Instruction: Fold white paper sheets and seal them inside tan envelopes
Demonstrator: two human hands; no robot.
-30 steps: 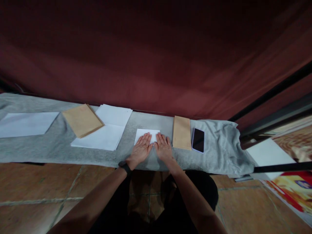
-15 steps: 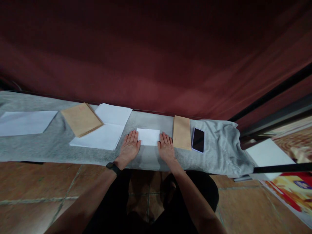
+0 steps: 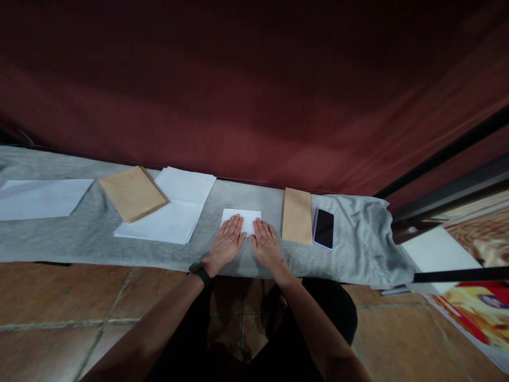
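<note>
Matt white folded paper (image 3: pixel 243 218) on soft grey cloth (image 3: pixel 358 249); brown paper envelope (image 3: pixel 296 215); glossy phone (image 3: pixel 323 228) screen.

Tan paper envelope (image 3: pixel 296 216) and dark-screened rectangular phone (image 3: pixel 323 228) lie right of the fingers (image 3: pixel 234 225). White paper sheets (image 3: pixel 167 215) and brown envelope stack (image 3: pixel 132 192) lie left. All rest on grey cloth (image 3: pixel 358 249).

I am looking at a dark red curtain (image 3: pixel 254 95) hanging across the whole back, with dim light falling on it. A grey cloth (image 3: pixel 358 254) is stretching left to right below it. Brown floor tiles (image 3: pixel 59 307) are showing underneath, and a black frame (image 3: pixel 441 154) is slanting upward at the right.
</note>
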